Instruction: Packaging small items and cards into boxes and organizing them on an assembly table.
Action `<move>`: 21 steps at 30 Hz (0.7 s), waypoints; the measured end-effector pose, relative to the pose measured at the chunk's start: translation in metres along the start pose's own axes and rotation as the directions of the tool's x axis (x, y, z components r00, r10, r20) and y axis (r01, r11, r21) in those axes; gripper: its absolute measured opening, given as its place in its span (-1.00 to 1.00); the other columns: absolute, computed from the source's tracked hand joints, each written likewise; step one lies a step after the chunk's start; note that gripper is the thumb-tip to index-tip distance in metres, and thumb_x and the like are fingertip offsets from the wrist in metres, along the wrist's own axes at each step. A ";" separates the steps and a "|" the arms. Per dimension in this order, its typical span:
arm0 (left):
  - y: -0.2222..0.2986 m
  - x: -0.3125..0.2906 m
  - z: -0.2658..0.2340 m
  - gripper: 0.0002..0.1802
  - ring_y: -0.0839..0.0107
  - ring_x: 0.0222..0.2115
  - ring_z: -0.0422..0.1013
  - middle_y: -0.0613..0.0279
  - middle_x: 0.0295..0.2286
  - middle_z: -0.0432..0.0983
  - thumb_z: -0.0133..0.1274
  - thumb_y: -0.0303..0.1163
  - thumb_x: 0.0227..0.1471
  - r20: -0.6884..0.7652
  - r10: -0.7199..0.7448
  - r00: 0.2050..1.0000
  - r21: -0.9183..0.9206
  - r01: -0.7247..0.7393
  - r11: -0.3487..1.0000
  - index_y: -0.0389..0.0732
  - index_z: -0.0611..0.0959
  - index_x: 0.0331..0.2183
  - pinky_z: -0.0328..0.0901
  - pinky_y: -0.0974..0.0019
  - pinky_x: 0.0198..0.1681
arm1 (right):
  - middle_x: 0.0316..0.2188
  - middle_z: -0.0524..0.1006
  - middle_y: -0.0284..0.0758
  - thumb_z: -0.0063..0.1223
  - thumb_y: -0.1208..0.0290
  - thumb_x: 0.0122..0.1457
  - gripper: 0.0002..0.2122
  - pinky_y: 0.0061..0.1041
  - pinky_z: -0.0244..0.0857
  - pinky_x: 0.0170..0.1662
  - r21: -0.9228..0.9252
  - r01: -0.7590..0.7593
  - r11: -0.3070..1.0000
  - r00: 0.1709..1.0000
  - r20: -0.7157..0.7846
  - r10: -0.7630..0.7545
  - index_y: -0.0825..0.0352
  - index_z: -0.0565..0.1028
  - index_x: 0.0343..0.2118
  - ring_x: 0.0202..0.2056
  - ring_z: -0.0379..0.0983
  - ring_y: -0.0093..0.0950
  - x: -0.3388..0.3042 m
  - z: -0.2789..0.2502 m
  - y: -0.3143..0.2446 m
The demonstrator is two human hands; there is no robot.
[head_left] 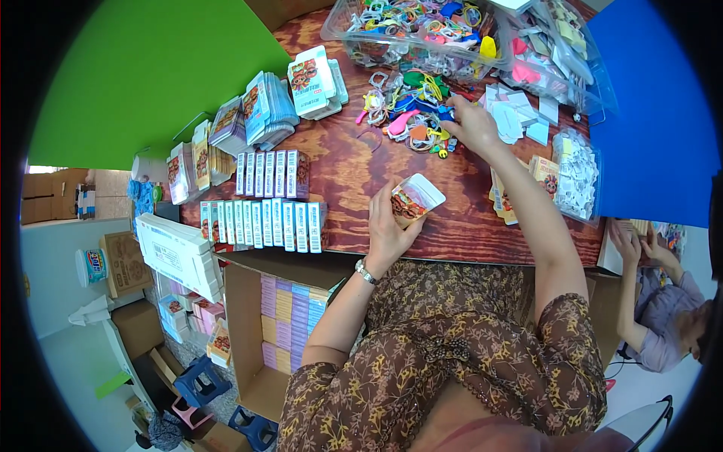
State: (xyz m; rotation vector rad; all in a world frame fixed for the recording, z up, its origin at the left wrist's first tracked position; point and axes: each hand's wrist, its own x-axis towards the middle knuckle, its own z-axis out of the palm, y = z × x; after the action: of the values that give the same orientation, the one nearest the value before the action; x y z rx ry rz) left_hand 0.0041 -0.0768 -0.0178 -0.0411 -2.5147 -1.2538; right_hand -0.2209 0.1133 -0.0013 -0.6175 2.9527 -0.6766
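Observation:
My left hand [391, 230] is wrapped round a small printed carton [411, 203], whose white top flap stands up. My right hand [473, 124] reaches into a loose pile of colourful plastic trinkets and cords [410, 113] on the table. Its fingers and thumb curl together at the pile's right side, beside blue pieces; what they pinch is too small to make out. Left of my left hand, filled cartons stand in two rows, a longer front row [263, 224] and a shorter back row [271, 173].
Flattened cartons [267, 109] are stacked at the back left. Clear tubs of trinkets [422, 49] line the back. White cards [520, 113] and a tray of small white packets [577, 177] lie right. A large open cardboard box [248, 331] stands below the table's edge. A co-worker's hands [636, 242] are at right.

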 end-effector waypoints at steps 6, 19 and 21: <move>-0.004 -0.001 0.000 -0.06 -0.03 0.02 0.35 -0.12 -0.01 0.41 0.42 -0.35 -0.17 -0.007 0.003 1.000 -0.014 -0.003 1.000 -0.35 0.29 0.19 0.28 0.05 0.10 | -0.47 0.61 -0.28 0.16 0.41 0.18 -0.72 -0.26 0.37 -0.35 0.095 0.090 0.991 0.985 -0.156 -0.074 0.22 0.49 -0.03 -0.40 0.57 -0.25 0.001 -0.023 -0.012; -0.004 -0.003 -0.001 -0.05 -0.05 0.06 0.30 -0.09 0.07 0.37 0.39 -0.35 -0.14 0.025 -0.023 0.999 -0.024 0.024 0.999 -0.35 0.25 0.21 0.24 -0.01 0.11 | -0.40 0.51 -0.45 0.01 0.34 0.36 -0.79 -0.66 0.33 -0.32 0.869 0.027 0.494 0.976 -0.131 0.177 0.33 0.52 -0.08 -0.42 0.42 -0.66 0.010 -0.090 0.019; -0.005 -0.002 0.001 -0.05 -0.06 0.06 0.30 -0.10 0.07 0.37 0.39 -0.35 -0.14 0.028 -0.023 0.999 -0.016 0.023 1.000 -0.35 0.26 0.21 0.24 -0.01 0.11 | -0.39 0.52 -0.43 0.03 0.31 0.35 -0.76 -0.62 0.35 -0.29 0.816 0.211 0.539 0.880 -0.398 0.258 0.34 0.52 -0.04 -0.40 0.44 -0.63 0.026 -0.102 0.030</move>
State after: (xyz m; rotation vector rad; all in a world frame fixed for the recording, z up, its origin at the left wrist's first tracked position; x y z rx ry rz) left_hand 0.0052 -0.0790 -0.0228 -0.0340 -2.5351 -1.2917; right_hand -0.2694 0.1699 0.0784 -0.3030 2.4010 -2.3424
